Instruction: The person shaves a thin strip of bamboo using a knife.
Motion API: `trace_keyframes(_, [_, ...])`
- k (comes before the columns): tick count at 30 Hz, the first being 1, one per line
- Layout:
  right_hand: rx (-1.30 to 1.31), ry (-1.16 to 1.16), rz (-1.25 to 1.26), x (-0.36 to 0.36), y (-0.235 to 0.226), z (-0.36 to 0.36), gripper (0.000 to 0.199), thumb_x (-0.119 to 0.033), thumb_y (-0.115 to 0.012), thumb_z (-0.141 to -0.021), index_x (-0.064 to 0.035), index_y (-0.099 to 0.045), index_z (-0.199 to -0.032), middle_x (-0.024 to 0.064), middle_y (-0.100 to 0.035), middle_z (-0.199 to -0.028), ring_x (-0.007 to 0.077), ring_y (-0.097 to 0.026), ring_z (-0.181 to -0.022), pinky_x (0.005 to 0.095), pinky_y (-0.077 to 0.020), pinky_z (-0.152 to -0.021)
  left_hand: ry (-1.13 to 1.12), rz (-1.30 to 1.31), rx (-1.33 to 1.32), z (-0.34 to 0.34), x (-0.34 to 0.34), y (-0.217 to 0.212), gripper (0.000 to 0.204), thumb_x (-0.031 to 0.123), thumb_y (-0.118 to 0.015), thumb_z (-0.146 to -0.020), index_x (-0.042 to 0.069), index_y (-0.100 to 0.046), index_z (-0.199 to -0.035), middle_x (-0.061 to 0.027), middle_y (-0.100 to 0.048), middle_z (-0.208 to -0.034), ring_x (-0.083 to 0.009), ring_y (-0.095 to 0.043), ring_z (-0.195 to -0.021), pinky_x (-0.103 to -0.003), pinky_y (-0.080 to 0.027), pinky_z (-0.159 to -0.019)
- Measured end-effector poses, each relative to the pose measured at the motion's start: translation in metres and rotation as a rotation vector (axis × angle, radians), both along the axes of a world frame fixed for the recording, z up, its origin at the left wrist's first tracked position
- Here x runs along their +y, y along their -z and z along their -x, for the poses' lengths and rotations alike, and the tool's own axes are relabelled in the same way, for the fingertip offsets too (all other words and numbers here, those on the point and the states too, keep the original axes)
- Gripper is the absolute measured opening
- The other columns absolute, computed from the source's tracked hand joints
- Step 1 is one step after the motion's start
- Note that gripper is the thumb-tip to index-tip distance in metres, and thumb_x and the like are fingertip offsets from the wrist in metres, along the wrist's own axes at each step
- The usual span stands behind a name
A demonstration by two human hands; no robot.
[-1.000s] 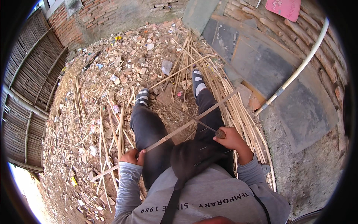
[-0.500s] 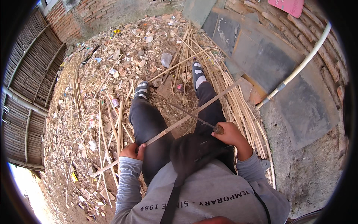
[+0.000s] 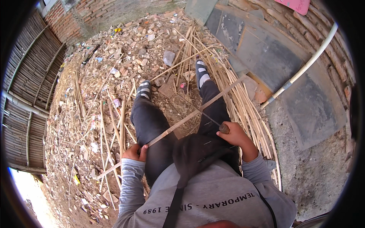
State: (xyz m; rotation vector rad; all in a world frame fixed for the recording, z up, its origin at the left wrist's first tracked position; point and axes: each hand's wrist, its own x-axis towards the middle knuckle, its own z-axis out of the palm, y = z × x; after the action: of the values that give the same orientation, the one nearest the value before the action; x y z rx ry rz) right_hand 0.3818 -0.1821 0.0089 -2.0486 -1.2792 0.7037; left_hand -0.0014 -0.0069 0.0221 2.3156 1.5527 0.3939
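My left hand [image 3: 136,152] is closed round a long flat bamboo strip [image 3: 171,129]. The strip runs up and to the right across both my thighs, its far end over the stick bundle; its short near end sticks out below my left hand. In my right hand [image 3: 236,135] is a knife [image 3: 224,129], gripped by its rounded wooden handle. Its thin dark blade points away and to the left, crossing the strip near the strip's middle, between my knees. Whether the edge cuts into the strip cannot be made out.
Split bamboo sticks [image 3: 246,114] lie in a long bundle beside my right leg. More loose sticks [image 3: 122,127] lie left of my left leg. Rubble and litter cover the ground. Grey panels [image 3: 272,57] and a pale pole [image 3: 311,62] lean at the right; a bamboo fence [image 3: 28,79] stands left.
My right hand and the knife have shifted slightly forward, and the blade now crosses the strip a little farther along. My left hand and the strip stay almost in place.
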Motion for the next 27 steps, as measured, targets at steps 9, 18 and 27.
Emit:
trace_keyframes(9, [-0.02, -0.013, -0.019, 0.002, -0.007, -0.004, 0.034, -0.03, -0.08, -0.08, -0.0026, -0.069, -0.096, 0.0188, -0.068, -0.081, 0.0366, -0.067, -0.077, 0.0417, -0.0509, -0.069, 0.004, -0.014, -0.009, 0.001, 0.001, 0.005, 0.052, 0.053, -0.065, -0.091, 0.003, -0.062, -0.075, -0.0208, -0.063, -0.068, -0.0433, -0.063, -0.067, -0.05, -0.048, -0.062])
trace_keyframes(18, [0.016, -0.02, -0.003, 0.001, 0.008, -0.003, 0.036, -0.032, -0.079, -0.081, -0.0014, -0.068, -0.098, 0.019, -0.068, -0.083, 0.0355, -0.068, -0.078, 0.0406, -0.0514, -0.071, 0.021, 0.005, -0.009, 0.003, 0.002, 0.004, 0.052, 0.052, -0.064, -0.091, 0.003, -0.062, -0.076, -0.0215, -0.062, -0.068, -0.0433, -0.063, -0.067, -0.05, -0.048, -0.062])
trace_keyframes(27, [0.034, -0.02, 0.0, 0.0, 0.012, -0.003, 0.037, -0.033, -0.079, -0.081, -0.002, -0.068, -0.097, 0.0189, -0.068, -0.083, 0.0361, -0.067, -0.078, 0.0413, -0.0509, -0.07, 0.03, -0.017, -0.006, 0.002, 0.003, 0.006, 0.053, 0.053, -0.064, -0.092, 0.003, -0.062, -0.076, -0.0214, -0.062, -0.067, -0.0437, -0.062, -0.067, -0.05, -0.047, -0.061])
